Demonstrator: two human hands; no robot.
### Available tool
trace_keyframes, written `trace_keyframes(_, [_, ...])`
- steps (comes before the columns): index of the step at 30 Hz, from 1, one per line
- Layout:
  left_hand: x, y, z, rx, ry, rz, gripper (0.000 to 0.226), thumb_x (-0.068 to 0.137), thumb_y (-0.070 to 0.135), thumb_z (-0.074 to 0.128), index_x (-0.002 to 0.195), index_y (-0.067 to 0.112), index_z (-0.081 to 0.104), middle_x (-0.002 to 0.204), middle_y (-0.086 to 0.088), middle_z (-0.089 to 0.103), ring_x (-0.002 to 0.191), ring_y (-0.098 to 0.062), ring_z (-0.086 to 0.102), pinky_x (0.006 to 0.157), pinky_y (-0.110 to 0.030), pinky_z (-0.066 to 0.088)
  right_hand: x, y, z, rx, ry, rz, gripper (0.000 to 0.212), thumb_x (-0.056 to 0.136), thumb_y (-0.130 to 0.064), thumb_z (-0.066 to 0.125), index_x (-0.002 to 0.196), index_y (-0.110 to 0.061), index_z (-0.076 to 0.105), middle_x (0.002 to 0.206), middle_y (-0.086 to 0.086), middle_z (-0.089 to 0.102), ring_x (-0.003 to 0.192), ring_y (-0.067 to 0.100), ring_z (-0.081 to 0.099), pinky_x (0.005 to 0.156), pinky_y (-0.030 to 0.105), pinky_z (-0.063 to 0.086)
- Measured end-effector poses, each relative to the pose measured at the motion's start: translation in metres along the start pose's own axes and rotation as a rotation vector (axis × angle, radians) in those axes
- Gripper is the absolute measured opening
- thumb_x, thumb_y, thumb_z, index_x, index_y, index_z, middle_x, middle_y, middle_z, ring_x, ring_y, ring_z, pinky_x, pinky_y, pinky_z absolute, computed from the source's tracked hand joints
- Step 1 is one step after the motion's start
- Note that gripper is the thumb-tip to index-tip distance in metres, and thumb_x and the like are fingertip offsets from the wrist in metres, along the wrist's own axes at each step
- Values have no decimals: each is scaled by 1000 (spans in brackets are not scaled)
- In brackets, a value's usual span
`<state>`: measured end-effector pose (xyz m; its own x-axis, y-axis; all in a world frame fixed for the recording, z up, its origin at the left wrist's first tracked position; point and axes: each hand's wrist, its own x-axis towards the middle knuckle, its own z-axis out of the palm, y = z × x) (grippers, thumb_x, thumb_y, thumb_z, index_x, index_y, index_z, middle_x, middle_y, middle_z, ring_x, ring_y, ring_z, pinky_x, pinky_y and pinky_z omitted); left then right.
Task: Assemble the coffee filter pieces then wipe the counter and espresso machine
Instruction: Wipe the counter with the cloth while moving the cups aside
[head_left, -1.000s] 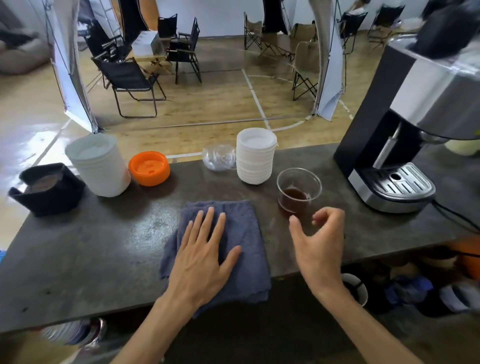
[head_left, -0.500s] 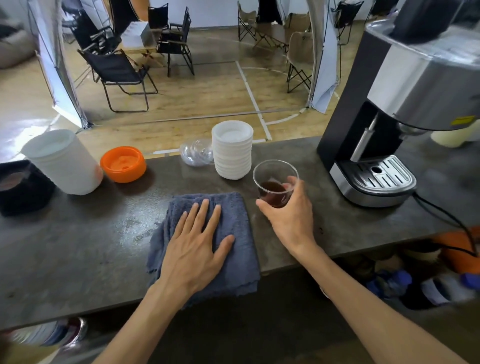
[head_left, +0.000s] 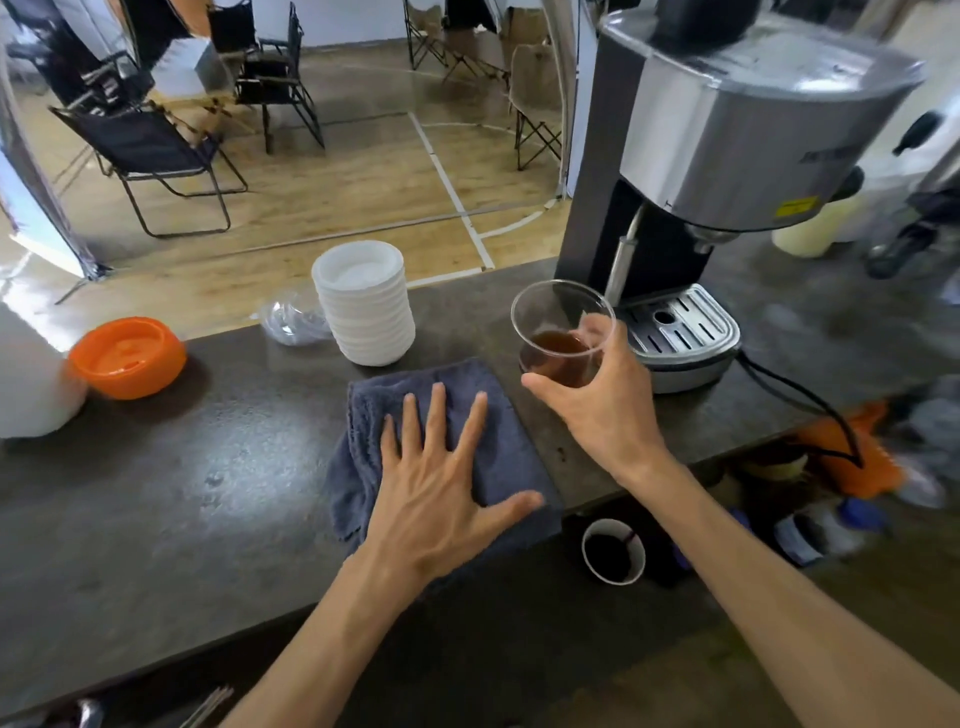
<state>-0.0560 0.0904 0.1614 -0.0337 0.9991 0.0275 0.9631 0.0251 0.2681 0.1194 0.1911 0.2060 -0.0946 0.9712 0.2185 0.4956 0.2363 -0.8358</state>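
Head view. Dark stone-look counter (head_left: 171, 499), running left to right across the near half of the scene. Folded blue-grey towel (head_left: 498, 441) lying flat at the counter's near edge, centre. Left hand (head_left: 441, 483) resting palm down on the towel, fingers straight and spread wide, thumb out to the right. Right hand (head_left: 597, 400) just right of the towel, thumb and fingers curled round a clear plastic cup (head_left: 563, 332); cup upright, holding a shallow layer of brown liquid; whether its base touches the counter cannot be told. Espresso machine (head_left: 727, 135), steel and black, at the far right of the counter, its slotted drip tray (head_left: 685, 327) just right of the cup, a black power cord (head_left: 810, 400) trailing off to the right. Stack of white lids (head_left: 366, 306) beyond the towel, far centre. Crumpled clear plastic piece (head_left: 291, 325) touching the stack's left side. Orange lid (head_left: 127, 356) far left. White container (head_left: 31, 384) at the left edge, partly out of frame. Paper cup (head_left: 613, 551) with dark contents below the counter's near edge, right of centre. Folding chairs (head_left: 150, 161) on the wooden floor beyond the counter.
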Motion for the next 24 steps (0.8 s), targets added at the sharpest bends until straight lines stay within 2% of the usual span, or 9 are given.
trace_keyframes(3, [-4,4,3,75,-24,37,101,72,96,22,154,45,-10,164,-3,-23,149,-33,-23,120,-55,-8,3,2,-9,-13,-18,-25,79,69,-36,88,132,-18,45,118,-10,60,100,-9,55,82,-5,34])
trace_keyframes(5, [-12,3,5,72,19,59,87,82,86,22,156,43,8,166,-3,-7,151,-33,-11,121,-56,-1,4,4,-13,-14,-25,-34,78,69,-35,88,132,-18,46,113,-14,58,94,-19,52,81,-6,33])
trace_keyframes(8, [-24,4,8,-27,102,93,68,94,67,21,152,33,34,163,-2,19,152,-30,11,120,-57,15,6,5,-15,-14,-39,-43,80,69,-37,88,134,-18,45,112,-16,57,94,-11,53,81,-6,33])
trace_keyframes(10, [-26,6,8,-177,186,49,61,97,57,25,147,28,44,159,2,30,150,-23,18,122,-48,16,7,5,-16,-7,-56,-45,81,69,-38,88,135,-19,44,114,-16,55,98,-8,53,81,-6,34])
trace_keyframes(12, [-23,13,1,-334,234,-44,61,96,54,25,144,26,49,155,5,38,149,-16,22,122,-34,8,8,4,-17,-4,-60,-52,80,69,-38,88,134,-18,45,114,-15,56,94,-12,53,80,-7,34])
trace_keyframes(14, [-16,22,-3,-412,227,-106,60,96,55,25,146,30,46,155,9,36,149,-9,19,120,-23,0,9,3,-17,4,-69,-52,82,69,-39,87,136,-17,44,116,-13,58,95,-12,53,81,-6,34])
trace_keyframes(16, [-9,30,0,-396,192,-102,59,97,55,23,149,34,40,158,12,30,150,-8,13,119,-21,-5,9,0,-17,11,-80,-53,84,70,-39,87,138,-17,43,119,-12,60,97,-10,53,83,-5,35])
trace_keyframes(19, [-1,46,9,-307,118,-22,61,96,61,14,153,41,26,162,14,16,152,-13,3,124,-36,-3,11,-6,-23,16,-98,-63,82,71,-40,86,138,-18,44,116,-15,57,94,-19,50,80,-5,35])
trace_keyframes(24, [9,79,18,-108,9,93,59,97,62,12,154,46,7,166,7,-1,152,-28,-11,121,-52,-7,14,-17,-31,36,-66,-70,82,69,-42,87,137,-19,46,115,-15,61,93,-16,55,81,-2,40])
